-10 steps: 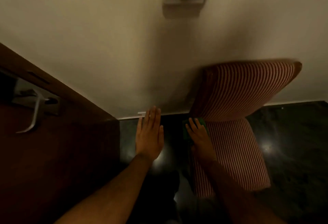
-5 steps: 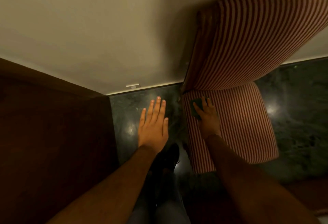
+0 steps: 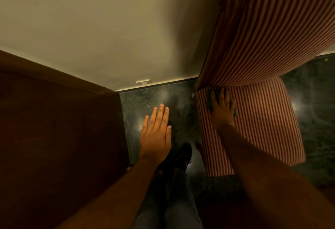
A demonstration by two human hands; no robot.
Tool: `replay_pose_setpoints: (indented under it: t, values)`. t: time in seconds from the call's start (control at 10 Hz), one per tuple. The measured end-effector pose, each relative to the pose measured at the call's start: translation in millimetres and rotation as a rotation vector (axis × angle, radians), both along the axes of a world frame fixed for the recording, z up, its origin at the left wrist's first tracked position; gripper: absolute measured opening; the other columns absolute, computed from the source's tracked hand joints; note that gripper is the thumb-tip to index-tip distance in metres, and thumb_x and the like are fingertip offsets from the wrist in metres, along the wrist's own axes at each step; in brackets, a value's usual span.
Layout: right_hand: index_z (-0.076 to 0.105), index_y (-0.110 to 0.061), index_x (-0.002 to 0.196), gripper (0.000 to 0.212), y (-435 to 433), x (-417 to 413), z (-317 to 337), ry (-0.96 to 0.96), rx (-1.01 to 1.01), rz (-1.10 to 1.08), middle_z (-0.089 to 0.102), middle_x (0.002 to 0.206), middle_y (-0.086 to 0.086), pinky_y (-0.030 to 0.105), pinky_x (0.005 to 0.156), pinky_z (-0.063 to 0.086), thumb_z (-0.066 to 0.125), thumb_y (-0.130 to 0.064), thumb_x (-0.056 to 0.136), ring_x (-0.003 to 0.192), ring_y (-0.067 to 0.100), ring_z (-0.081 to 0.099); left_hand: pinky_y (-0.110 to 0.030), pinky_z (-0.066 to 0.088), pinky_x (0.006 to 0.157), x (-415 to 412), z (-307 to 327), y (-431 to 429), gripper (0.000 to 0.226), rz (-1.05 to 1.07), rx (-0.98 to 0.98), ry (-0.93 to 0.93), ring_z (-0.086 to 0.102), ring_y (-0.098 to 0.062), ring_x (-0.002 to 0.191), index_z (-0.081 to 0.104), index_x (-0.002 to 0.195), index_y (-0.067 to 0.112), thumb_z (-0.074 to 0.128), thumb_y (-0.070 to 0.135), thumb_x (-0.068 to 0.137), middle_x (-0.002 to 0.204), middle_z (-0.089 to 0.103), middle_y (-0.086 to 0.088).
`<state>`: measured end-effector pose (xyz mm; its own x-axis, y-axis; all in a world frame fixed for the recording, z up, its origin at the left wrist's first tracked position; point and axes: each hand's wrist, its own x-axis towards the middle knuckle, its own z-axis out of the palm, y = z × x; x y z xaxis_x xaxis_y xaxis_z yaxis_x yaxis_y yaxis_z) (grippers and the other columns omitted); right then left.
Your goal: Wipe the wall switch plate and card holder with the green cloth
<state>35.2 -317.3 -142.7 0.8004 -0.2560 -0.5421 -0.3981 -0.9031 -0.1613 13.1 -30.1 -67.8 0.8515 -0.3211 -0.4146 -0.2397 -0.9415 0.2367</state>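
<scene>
The green cloth lies on the seat of a red-and-white striped chair, near where the seat meets the backrest. My right hand rests flat on top of the cloth with its fingers spread; whether it grips the cloth I cannot tell. My left hand hovers open and flat over the dark floor, holding nothing. The wall switch plate and the card holder are out of view.
A dark wooden door fills the left side. The cream wall runs across the top, with a small white door stop at its base. The glossy dark floor lies between door and chair. My legs and a black shoe are below.
The view has tilted downward, so the switch plate, card holder and door handle left the frame. My right hand went down with the cloth onto the chair seat and moved toward the backrest.
</scene>
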Motion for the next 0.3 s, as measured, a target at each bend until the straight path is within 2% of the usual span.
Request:
replay_pose_setpoints:
  t: [0.1,0.2,0.3]
  values:
    - [-0.009,-0.024,0.165,0.083,9,-6,15,0.047,-0.058,0.076,-0.021,0.171,0.009,0.057,0.129,-0.006,0.045,-0.039,0.104,0.159,0.031,-0.02,-0.038,-0.018,0.138,0,7,7,0.07,0.0,-0.004,0.002,-0.025,-0.011,0.17,-0.012,0.177,0.027,-0.005,0.05,0.111,0.185,-0.022,0.008]
    - [-0.009,-0.025,0.165,0.089,19,-5,39,0.021,-0.058,0.139,-0.019,0.172,0.007,0.058,0.13,-0.003,0.05,-0.039,0.099,0.159,0.029,-0.018,-0.044,-0.004,0.142,6,23,13,0.069,0.01,-0.021,-0.032,-0.016,-0.016,0.173,-0.007,0.178,0.025,0.001,0.048,0.113,0.186,-0.016,0.006]
    - [0.0,-0.026,0.166,0.086,45,-2,74,-0.128,-0.06,0.175,-0.015,0.173,0.002,0.058,0.13,0.005,0.051,-0.028,0.097,0.16,0.026,-0.014,-0.044,0.004,0.141,19,53,17,0.069,0.026,-0.022,-0.123,0.0,-0.021,0.174,0.006,0.178,0.02,0.012,0.044,0.114,0.187,-0.003,0.001]
